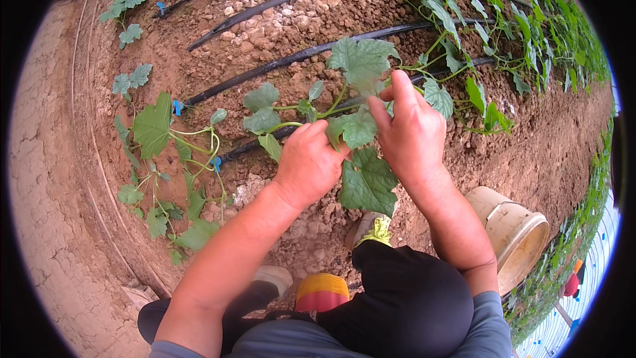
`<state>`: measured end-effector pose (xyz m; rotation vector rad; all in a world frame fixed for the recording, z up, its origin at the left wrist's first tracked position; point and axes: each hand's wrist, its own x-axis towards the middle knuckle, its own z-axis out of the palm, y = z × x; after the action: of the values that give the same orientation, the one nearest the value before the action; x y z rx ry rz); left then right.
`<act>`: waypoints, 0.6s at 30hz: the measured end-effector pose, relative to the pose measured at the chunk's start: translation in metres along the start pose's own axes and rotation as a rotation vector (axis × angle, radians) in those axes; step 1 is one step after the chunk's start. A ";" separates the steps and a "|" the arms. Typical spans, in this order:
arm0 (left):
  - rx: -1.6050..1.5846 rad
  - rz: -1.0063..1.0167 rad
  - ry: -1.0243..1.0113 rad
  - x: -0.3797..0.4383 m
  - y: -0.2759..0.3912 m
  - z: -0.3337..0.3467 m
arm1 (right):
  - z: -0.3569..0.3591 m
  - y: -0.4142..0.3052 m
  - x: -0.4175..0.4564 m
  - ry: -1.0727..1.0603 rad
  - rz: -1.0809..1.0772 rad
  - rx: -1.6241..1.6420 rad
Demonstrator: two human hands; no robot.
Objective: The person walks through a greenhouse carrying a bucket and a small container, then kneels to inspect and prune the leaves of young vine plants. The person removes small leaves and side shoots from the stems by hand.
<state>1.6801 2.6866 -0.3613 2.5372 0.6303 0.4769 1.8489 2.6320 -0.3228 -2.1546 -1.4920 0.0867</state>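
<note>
A leafy green vine (332, 109) crosses in front of me, above a black drip hose (308, 53) on the soil. My left hand (313, 159) is closed around part of its stem, with a leaf over the fingertips. To the right, my right hand (411, 124) touches the vine beside a leaf (360, 59), thumb and index finger raised and near each other; whether they pinch anything is unclear. A large leaf (367, 181) hangs between my wrists. Cut or loose-looking vine shoots (196, 151) lie left of my left hand.
A dirty white plastic bucket (502, 228) lies tipped on its side at the right. Hoses with blue end clips (177, 107) run over clumpy soil. Dense vines (541, 25) grow at the upper right. My shoe (370, 228) and a yellow-and-red object (323, 292) are below. Someone in red is far off.
</note>
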 end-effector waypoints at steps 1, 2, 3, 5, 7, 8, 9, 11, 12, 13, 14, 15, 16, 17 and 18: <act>0.002 0.005 -0.008 -0.001 0.000 0.002 | 0.000 0.001 0.000 -0.009 0.009 -0.009; 0.006 0.010 -0.017 -0.002 -0.001 0.003 | 0.000 0.002 0.000 -0.017 0.017 -0.018; 0.001 0.016 0.019 -0.003 -0.001 0.005 | 0.000 0.002 0.000 -0.026 0.025 -0.026; -0.008 0.029 0.090 -0.002 0.000 0.009 | -0.001 0.002 0.001 -0.050 0.034 -0.043; -0.003 0.024 0.083 -0.003 0.001 0.007 | -0.001 0.002 0.001 -0.063 0.035 -0.039; 0.000 0.022 0.079 -0.003 0.001 0.006 | 0.000 0.003 0.002 -0.064 0.032 -0.027; -0.001 0.018 0.075 -0.003 0.001 0.006 | 0.001 0.004 0.002 -0.064 0.029 -0.014; -0.003 0.012 0.068 -0.003 0.001 0.006 | 0.001 0.005 0.002 -0.054 0.024 0.018; -0.007 0.011 0.072 -0.002 0.002 0.005 | 0.001 0.005 0.002 -0.049 0.021 0.035; -0.011 0.010 0.076 -0.002 0.003 0.003 | 0.000 0.005 0.002 -0.033 0.012 0.071; -0.013 0.008 0.080 -0.002 0.003 0.001 | 0.001 0.005 0.001 -0.019 0.003 0.109; -0.013 0.004 0.081 -0.003 0.002 0.002 | 0.002 0.005 0.001 -0.004 -0.006 0.147; -0.012 -0.001 0.082 -0.004 0.001 0.003 | 0.002 0.004 0.001 0.002 -0.005 0.164; -0.014 -0.003 0.085 -0.004 0.001 0.004 | 0.000 0.004 0.000 0.010 -0.003 0.178; -0.020 -0.003 0.090 -0.004 0.000 0.004 | -0.001 0.004 0.000 0.017 -0.002 0.192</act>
<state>1.6785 2.6829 -0.3653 2.5067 0.6579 0.5967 1.8524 2.6310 -0.3237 -1.9962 -1.4150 0.2026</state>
